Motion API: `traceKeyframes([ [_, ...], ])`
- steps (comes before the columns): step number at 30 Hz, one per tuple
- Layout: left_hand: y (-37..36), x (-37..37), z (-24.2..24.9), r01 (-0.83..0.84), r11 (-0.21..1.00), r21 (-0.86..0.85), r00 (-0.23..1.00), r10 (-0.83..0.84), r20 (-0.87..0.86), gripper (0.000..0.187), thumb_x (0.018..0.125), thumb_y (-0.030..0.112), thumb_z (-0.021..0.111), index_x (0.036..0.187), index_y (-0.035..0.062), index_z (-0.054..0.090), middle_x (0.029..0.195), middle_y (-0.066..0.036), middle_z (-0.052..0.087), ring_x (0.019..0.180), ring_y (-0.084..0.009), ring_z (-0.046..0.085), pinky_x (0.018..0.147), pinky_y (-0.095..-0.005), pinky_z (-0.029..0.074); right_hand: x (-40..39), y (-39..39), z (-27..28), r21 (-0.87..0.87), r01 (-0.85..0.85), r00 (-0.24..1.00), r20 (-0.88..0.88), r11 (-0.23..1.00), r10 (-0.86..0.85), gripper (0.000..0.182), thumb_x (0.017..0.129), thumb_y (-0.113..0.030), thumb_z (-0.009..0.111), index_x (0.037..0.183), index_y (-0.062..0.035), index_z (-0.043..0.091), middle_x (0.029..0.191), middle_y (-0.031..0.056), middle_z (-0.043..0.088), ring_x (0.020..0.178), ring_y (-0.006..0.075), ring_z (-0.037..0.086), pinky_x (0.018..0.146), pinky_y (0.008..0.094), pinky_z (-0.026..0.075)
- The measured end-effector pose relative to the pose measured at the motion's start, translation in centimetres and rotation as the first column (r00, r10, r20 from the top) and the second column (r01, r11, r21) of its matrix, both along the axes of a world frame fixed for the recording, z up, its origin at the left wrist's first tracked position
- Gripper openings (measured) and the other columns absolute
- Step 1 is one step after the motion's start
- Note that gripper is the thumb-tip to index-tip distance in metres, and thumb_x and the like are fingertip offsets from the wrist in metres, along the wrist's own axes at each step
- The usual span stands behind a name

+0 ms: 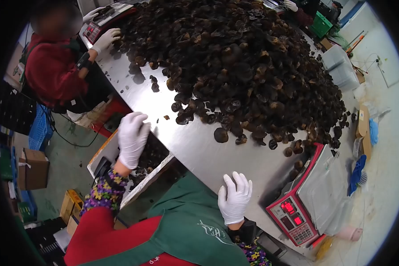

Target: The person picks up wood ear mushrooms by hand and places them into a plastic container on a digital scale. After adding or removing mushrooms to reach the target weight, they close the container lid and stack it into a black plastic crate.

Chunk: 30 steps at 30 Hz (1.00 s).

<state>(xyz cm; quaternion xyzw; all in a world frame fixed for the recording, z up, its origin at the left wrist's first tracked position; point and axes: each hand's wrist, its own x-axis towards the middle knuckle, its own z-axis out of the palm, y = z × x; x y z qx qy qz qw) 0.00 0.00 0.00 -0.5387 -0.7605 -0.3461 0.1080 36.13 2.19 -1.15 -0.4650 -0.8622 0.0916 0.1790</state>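
Observation:
My left hand [132,141], in a white glove, is raised at the table's near edge beside a white foam box [151,181]. Its fingers are loosely bent and nothing shows in them. Dark pieces [150,155] lie inside that box. My right hand [235,197], also gloved, hovers over the bare front of the metal table [188,150], left of a red scale [292,213]. Its fingers are curved and apart, with nothing visible in them. Beyond both hands rises a large heap of dark brown, cap-like pieces [239,66], resembling wood ear mushrooms.
A clear plastic bag or cover [326,193] lies on the scale's platform. Across the table's left side a person in red [53,73] has a gloved hand at the heap. Another scale [93,32] stands there. Clear bins [341,68] are at the right; a cardboard box [33,168] is on the floor.

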Motion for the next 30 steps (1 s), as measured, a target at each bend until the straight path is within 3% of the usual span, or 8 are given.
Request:
traceKeyframes([
  [11, 11.9, 7.5, 2.2, 0.392, 0.920, 0.007, 0.902, -0.383, -0.197, 0.011, 0.077, 0.015, 0.076, 0.087, 0.0139, 0.071, 0.120, -0.005, 0.065, 0.121, -0.0300, 0.054, 0.101, -0.0445, 0.044, 0.4, -0.4, -0.2, 0.045, -0.023, 0.995, -0.097, 0.999, 0.027, 0.040, 0.085, -0.018, 0.069, 0.125, -0.0136, 0.065, 0.133, 0.0123, 0.057, 0.127, 0.0333, 0.051, 0.111, 0.0576, 0.036],
  [14, 10.0, 7.9, 3.9, 0.432, 0.870, 0.238, 0.869, -0.472, 0.146, 0.010, 0.086, 0.004, 0.073, 0.095, 0.0084, 0.069, 0.111, -0.006, 0.070, 0.106, -0.0240, 0.063, 0.092, -0.0344, 0.050, 0.4, -0.3, -0.3, 0.039, -0.016, 0.989, -0.144, 0.999, 0.021, 0.039, 0.082, -0.014, 0.069, 0.122, -0.0131, 0.067, 0.133, 0.0135, 0.058, 0.126, 0.0357, 0.052, 0.111, 0.0577, 0.036],
  [16, 8.0, 8.3, 4.2, 0.329, 0.910, 0.253, 0.517, -0.398, 0.757, 0.005, 0.098, 0.002, 0.064, 0.103, 0.0037, 0.065, 0.110, -0.005, 0.070, 0.095, -0.0140, 0.066, 0.085, -0.0282, 0.053, 0.5, -0.4, -0.3, 0.037, -0.029, 0.987, -0.157, 0.999, 0.035, 0.039, 0.082, -0.014, 0.069, 0.121, -0.0131, 0.067, 0.133, 0.0135, 0.058, 0.126, 0.0359, 0.052, 0.111, 0.0579, 0.036],
  [17, 7.5, 8.0, 3.6, 0.297, 0.878, 0.376, 0.257, -0.452, 0.854, 0.007, 0.101, 0.011, 0.063, 0.105, 0.0044, 0.063, 0.107, -0.004, 0.070, 0.092, -0.0102, 0.065, 0.083, -0.0277, 0.053, 0.5, -0.3, -0.3, 0.038, -0.037, 0.990, -0.138, 0.999, 0.042, 0.038, 0.083, -0.016, 0.069, 0.121, -0.0131, 0.067, 0.133, 0.0131, 0.057, 0.126, 0.0347, 0.051, 0.110, 0.0580, 0.036],
  [22, 5.1, 7.1, 1.2, 0.238, 0.943, 0.234, -0.079, -0.222, 0.972, 0.021, 0.100, 0.027, 0.067, 0.106, 0.0081, 0.062, 0.097, -0.003, 0.068, 0.085, -0.0127, 0.064, 0.074, -0.0290, 0.053, 0.7, -0.2, 0.0, 0.028, -0.077, 0.989, -0.122, 0.997, 0.080, 0.037, 0.084, -0.019, 0.070, 0.121, -0.0131, 0.068, 0.133, 0.0131, 0.056, 0.127, 0.0339, 0.050, 0.110, 0.0587, 0.036],
  [25, 3.2, 7.4, 1.5, 0.091, 0.979, 0.183, -0.094, -0.175, 0.980, 0.022, 0.099, 0.026, 0.067, 0.109, 0.0072, 0.063, 0.099, -0.004, 0.067, 0.085, -0.0125, 0.065, 0.072, -0.0284, 0.053, 0.9, -0.1, 0.0, 0.028, -0.083, 0.990, -0.112, 0.996, 0.086, 0.037, 0.084, -0.020, 0.070, 0.121, -0.0134, 0.068, 0.134, 0.0131, 0.056, 0.128, 0.0344, 0.049, 0.110, 0.0594, 0.036],
  [28, 0.2, 3.9, 1.2, -0.106, 0.992, -0.060, 0.400, 0.098, 0.911, 0.019, 0.099, 0.019, 0.063, 0.111, 0.0040, 0.064, 0.102, -0.008, 0.068, 0.087, -0.0130, 0.068, 0.074, -0.0264, 0.054, 1.0, -0.1, -0.2, 0.027, -0.081, 0.991, -0.107, 0.996, 0.083, 0.037, 0.085, -0.022, 0.069, 0.121, -0.0138, 0.068, 0.135, 0.0121, 0.055, 0.128, 0.0343, 0.049, 0.109, 0.0596, 0.036],
  [30, -1.7, 0.8, -1.2, -0.189, 0.978, 0.083, 0.638, 0.058, 0.768, 0.022, 0.096, 0.013, 0.064, 0.116, 0.0021, 0.064, 0.109, -0.009, 0.068, 0.098, -0.0172, 0.066, 0.086, -0.0297, 0.053, 1.0, -0.1, -0.2, 0.030, -0.080, 0.989, -0.120, 0.996, 0.083, 0.036, 0.085, -0.022, 0.069, 0.120, -0.0139, 0.068, 0.134, 0.0121, 0.055, 0.128, 0.0343, 0.049, 0.109, 0.0597, 0.036],
])
